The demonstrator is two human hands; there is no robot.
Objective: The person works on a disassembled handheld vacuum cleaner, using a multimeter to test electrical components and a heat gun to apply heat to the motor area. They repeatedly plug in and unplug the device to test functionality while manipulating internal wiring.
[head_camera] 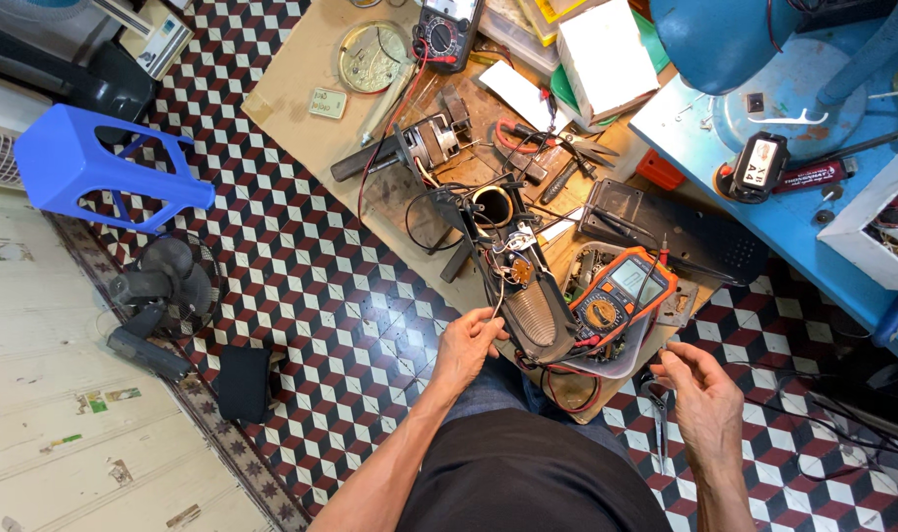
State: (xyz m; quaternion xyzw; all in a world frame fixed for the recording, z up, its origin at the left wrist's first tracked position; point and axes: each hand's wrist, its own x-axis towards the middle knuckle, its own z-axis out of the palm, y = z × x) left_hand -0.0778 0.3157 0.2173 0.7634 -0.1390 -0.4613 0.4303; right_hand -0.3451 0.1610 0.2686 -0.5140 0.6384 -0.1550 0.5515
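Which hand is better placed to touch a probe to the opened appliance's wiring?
Left, probably. The left hand pinches a thin probe beside the opened appliance; the right hand sits farther off, past the orange multimeter.

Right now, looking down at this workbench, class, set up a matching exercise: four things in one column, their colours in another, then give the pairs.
Things:
1. plastic stool
2. digital multimeter
3. round dial plate
4. box

Colours:
A. white
B. orange
C. blue
D. brass

Pairs: 1-C, 2-B, 3-D, 4-A
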